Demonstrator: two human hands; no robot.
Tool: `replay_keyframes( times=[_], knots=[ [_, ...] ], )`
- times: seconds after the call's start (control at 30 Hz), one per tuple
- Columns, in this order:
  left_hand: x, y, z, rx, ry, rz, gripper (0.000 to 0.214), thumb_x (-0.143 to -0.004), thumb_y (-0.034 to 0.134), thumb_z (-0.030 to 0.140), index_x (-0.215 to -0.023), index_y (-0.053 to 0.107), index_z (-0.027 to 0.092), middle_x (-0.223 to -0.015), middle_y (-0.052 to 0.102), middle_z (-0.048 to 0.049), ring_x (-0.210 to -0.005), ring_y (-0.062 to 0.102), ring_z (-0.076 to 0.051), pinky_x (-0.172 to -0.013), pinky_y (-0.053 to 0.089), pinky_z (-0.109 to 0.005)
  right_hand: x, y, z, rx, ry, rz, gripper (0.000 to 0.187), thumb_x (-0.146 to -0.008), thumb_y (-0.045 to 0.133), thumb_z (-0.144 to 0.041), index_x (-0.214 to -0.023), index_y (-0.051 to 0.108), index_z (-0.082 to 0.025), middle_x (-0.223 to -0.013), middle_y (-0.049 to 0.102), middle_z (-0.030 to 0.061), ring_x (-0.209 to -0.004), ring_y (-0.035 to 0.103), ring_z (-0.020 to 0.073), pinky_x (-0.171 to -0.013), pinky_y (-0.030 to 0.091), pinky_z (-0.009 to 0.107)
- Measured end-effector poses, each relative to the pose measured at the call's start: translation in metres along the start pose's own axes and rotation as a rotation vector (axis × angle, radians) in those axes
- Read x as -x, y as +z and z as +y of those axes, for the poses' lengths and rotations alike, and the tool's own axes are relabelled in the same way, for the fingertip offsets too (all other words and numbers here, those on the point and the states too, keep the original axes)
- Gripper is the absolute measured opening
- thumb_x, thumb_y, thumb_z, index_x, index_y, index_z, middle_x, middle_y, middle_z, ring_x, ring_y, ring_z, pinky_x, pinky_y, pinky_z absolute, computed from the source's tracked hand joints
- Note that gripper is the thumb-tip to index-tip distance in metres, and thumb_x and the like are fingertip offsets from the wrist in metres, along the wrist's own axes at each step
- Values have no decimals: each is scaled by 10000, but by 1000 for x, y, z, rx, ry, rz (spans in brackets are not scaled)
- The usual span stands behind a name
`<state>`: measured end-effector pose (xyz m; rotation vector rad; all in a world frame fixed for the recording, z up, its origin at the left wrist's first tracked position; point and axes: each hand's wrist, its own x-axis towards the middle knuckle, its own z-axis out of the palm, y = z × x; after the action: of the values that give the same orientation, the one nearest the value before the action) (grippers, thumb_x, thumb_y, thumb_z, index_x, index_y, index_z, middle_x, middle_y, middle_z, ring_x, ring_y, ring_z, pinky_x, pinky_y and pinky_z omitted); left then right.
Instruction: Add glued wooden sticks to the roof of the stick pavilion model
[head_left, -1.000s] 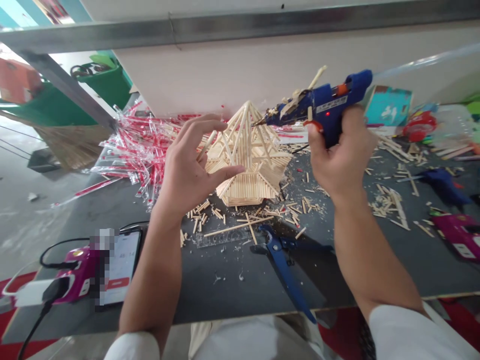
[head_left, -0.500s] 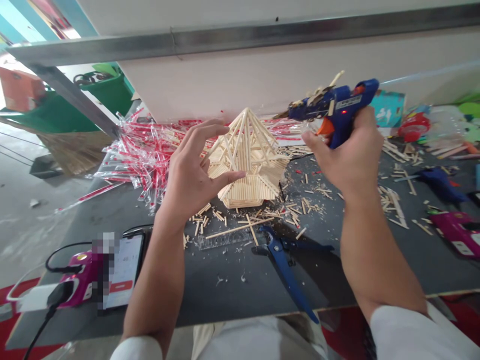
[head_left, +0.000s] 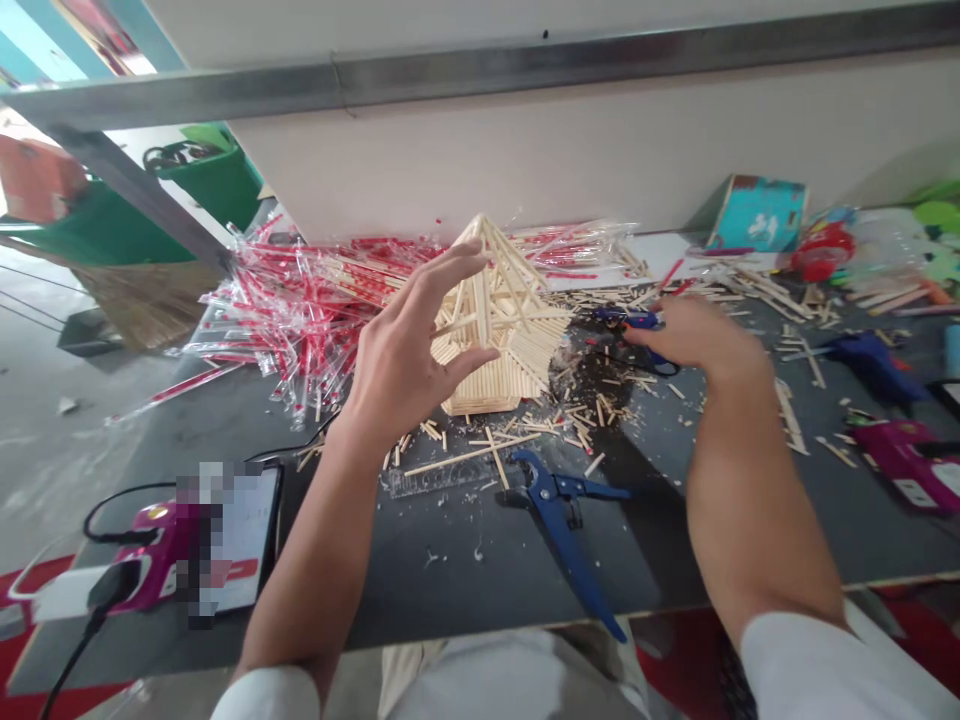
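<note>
A pointed pavilion-like model made of thin wooden sticks stands on the dark table. My left hand curves around its left side, thumb and fingers wide apart. The thumb tip lies in front of the roof and the fingertips near its peak; whether they touch the sticks I cannot tell. To the right of the model, my right hand is low over the table, closed on a blue glue gun. The gun's nozzle end points left toward the model, and the hand hides most of its handle.
Blue cutting pliers, a clear ruler and loose sticks lie in front. Plastic-wrapped red sticks are heaped at left. A phone and magenta power strip sit near left; another glue gun lies at right.
My right hand has brought the glue gun down from the air to table level beside the model. My left hand has shifted slightly right, its fingertips now in front of the roof.
</note>
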<state>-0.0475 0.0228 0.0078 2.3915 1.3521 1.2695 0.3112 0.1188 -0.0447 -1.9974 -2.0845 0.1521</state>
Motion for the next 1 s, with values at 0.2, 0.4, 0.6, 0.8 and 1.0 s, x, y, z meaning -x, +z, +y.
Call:
replay_keyframes(
  times=[0.2, 0.4, 0.6, 0.8, 1.0],
  knots=[
    [0, 8, 2, -21, 69, 6, 818, -849, 823, 414, -1544, 395, 367, -1576, 539, -47, -1256, 671, -317, -870, 664, -400, 60, -48, -101, -423, -464, 224, 368, -960, 622, -342, -1320, 661, -277, -1295, 679, 72, -874, 712, 198, -797, 597, 384],
    [-1, 14, 3, -3, 69, 20, 801, -877, 787, 457, -1558, 374, 367, -1585, 529, -66, -1269, 670, -324, -807, 662, -376, 70, -47, -155, -737, -607, 213, 389, -942, 682, -324, -1319, 630, -242, -1073, 736, 44, -820, 698, 166, -717, 594, 328],
    [0, 13, 5, 11, 68, 43, 754, -897, 764, 459, -1551, 402, 354, -1571, 546, -75, -1149, 722, -269, -740, 650, -325, 53, -38, -162, -968, -560, 95, 448, -909, 737, -359, -1320, 604, -243, -878, 715, -1, -799, 704, 157, -695, 578, 300],
    [-3, 11, 6, 103, 60, 85, 836, -764, 879, 495, -1498, 511, 337, -1562, 550, -83, -778, 700, -145, -479, 483, -261, 50, -31, -167, -1105, -560, 53, 491, -894, 768, -375, -1343, 610, -256, -832, 704, -22, -723, 662, 119, -642, 558, 253],
    [-8, 2, 20, 368, -226, 141, 253, -958, 687, 470, -910, 767, 234, -820, 723, -12, -609, 590, -83, -480, 443, -219, 58, -26, -168, -1046, -615, 138, 442, -919, 749, -341, -1350, 670, -284, -938, 775, -22, -810, 716, 134, -743, 610, 289]
  ],
)
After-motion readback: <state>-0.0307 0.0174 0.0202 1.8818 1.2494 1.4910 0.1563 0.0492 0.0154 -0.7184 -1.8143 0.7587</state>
